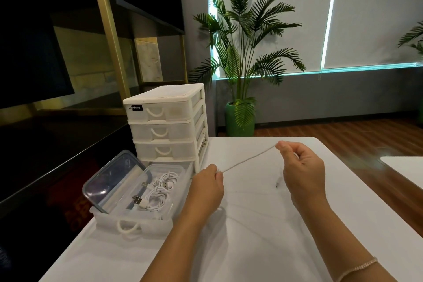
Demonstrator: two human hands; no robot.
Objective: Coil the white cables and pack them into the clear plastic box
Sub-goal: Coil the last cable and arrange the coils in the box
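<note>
Left hand (207, 182) and right hand (299, 162) each pinch the thin white cable (248, 159), drawn taut between them above the white table (263, 236) — presumably straightened for coiling. Clear rectangular plastic box (146, 190), at nine o'clock from the hands, already holds coiled cables.

Just two bare forearms and hands in shot, no sleeves anywhere, so short sleeves or rolled way up. No rings or watch that I can make out. The only thing worn is a thin, pale beaded-looking bracelet (357, 269) on the right wrist, sitting snug. Left wrist is bare.
</note>
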